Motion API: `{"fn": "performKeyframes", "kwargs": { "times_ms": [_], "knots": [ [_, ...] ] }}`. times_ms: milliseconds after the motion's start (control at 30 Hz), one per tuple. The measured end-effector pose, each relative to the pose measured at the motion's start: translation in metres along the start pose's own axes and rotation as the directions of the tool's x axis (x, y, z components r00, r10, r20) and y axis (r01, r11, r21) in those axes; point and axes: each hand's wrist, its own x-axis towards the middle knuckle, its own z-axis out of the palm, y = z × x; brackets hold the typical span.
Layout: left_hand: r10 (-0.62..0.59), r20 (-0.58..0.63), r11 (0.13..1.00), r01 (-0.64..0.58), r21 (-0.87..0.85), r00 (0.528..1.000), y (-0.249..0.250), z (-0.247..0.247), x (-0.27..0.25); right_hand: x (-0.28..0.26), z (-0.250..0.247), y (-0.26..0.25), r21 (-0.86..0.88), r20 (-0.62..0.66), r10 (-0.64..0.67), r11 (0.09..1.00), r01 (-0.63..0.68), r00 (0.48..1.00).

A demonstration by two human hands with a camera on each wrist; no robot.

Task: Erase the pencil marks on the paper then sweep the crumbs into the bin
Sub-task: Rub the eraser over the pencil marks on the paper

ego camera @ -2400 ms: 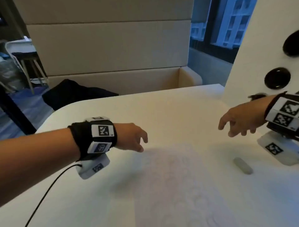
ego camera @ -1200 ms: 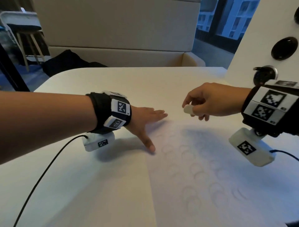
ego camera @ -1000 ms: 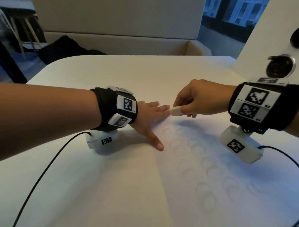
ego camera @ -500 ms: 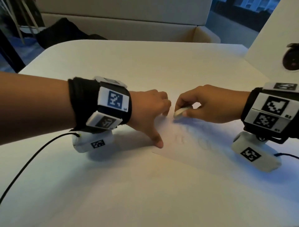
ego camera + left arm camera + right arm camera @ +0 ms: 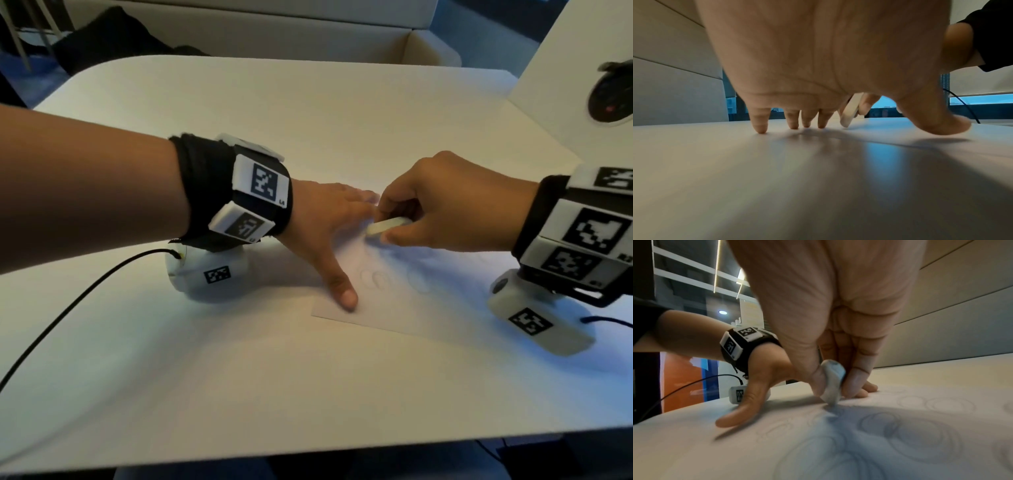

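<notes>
A white sheet of paper (image 5: 404,305) with faint pencil circles (image 5: 375,278) lies on the pale table (image 5: 239,359). My left hand (image 5: 329,233) presses flat on the paper's left part, fingers straight and thumb spread toward me. My right hand (image 5: 442,212) pinches a small white eraser (image 5: 387,226) between thumb and fingers. In the right wrist view the eraser (image 5: 831,386) has its lower tip down on the paper (image 5: 900,443), among the pencil circles (image 5: 920,431). In the left wrist view the eraser (image 5: 850,112) stands tilted just beyond my left fingertips (image 5: 761,128).
A white upright panel (image 5: 561,85) with a dark round opening (image 5: 609,99) stands at the table's far right. A cream bench (image 5: 274,31) with a black bag (image 5: 109,37) runs behind the table. Black cables (image 5: 68,308) trail from both wrist units. No bin shows.
My right hand picked the eraser up from the table at the right and brought it to the paper beside my left hand. My left hand settled flat on the sheet.
</notes>
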Motion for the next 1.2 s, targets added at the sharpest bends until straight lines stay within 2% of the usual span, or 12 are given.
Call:
{"fn": "performKeyframes", "kwargs": {
  "times_ms": [200,367,500,633,800,933,1067,1200],
  "knots": [
    [-0.081,0.005,0.995,0.081,0.060,0.997,0.003,-0.002,0.002,0.005,0.003,0.003,-0.051,-0.002,0.038,0.998,-0.038,0.999],
    [-0.104,0.083,0.994,0.100,0.054,0.991,0.001,-0.003,0.010,0.008,0.007,0.004,0.019,-0.038,0.068,0.998,-0.068,0.997],
    [-0.122,0.098,0.991,0.117,0.058,0.988,0.006,-0.005,0.009,0.006,0.004,0.004,0.138,0.067,0.083,0.986,-0.092,0.994],
    [-0.129,0.107,0.990,0.121,0.078,0.986,0.006,-0.007,0.010,0.017,0.001,0.014,0.135,0.033,0.142,0.980,-0.145,0.989],
    [-0.104,0.098,0.992,0.096,0.085,0.990,0.007,-0.007,0.010,0.017,0.004,0.005,0.159,0.141,0.089,0.981,-0.111,0.986],
    [-0.115,0.103,0.991,0.107,0.083,0.988,0.009,-0.007,0.009,0.023,0.001,0.010,0.176,0.102,0.133,0.973,-0.150,0.986],
    [-0.067,0.093,0.996,0.061,0.061,0.993,0.007,-0.007,0.009,0.018,0.004,0.000,0.213,0.226,0.033,0.973,-0.083,0.974],
    [-0.126,0.113,0.986,0.112,0.128,0.985,0.009,-0.010,0.010,0.028,-0.002,0.009,0.175,0.145,0.118,0.974,-0.143,0.982]
  ]
}}
